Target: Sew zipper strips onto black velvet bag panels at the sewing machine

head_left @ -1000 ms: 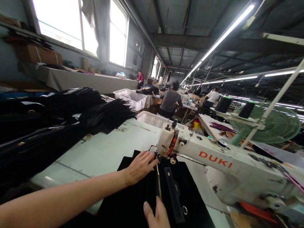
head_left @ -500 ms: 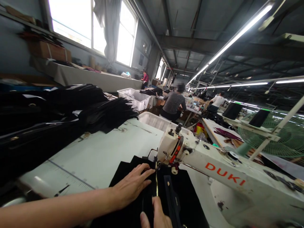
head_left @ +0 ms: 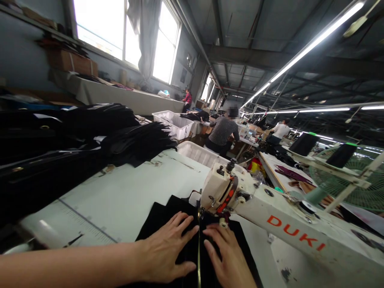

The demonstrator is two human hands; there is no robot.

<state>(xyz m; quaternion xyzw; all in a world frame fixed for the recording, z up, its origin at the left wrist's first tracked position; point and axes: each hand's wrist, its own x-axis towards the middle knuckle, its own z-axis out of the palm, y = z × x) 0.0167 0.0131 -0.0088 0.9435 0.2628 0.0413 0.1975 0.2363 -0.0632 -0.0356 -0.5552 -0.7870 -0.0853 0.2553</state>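
Note:
Black fabric [head_left: 159,218] lies under the needle end of a white sewing machine [head_left: 258,202] marked DUKI. A narrow gold-coloured strip [head_left: 199,260], which looks like a metal zipper, runs down the fabric toward the presser foot. Left of the strip, my left hand [head_left: 168,248] rests with its fingers spread on the fabric. My right hand [head_left: 229,254] lies on the fabric to the right of the strip, its fingers apart and the tips close to the machine head. Neither hand grips anything. The needle itself is too small to make out.
Thick stacks of black pieces [head_left: 69,148] cover the table's left side. A ruler scale [head_left: 87,220] marks the tabletop [head_left: 126,192]. Behind the machine stand white bins [head_left: 196,153] and a seated person [head_left: 223,130]. Thread cones [head_left: 303,144] and a green fan [head_left: 324,172] are at right.
My right hand has moved up from the lower end of the gold strip and opened flat beside it. The dark strip with a gold stud no longer shows. My left hand stays spread.

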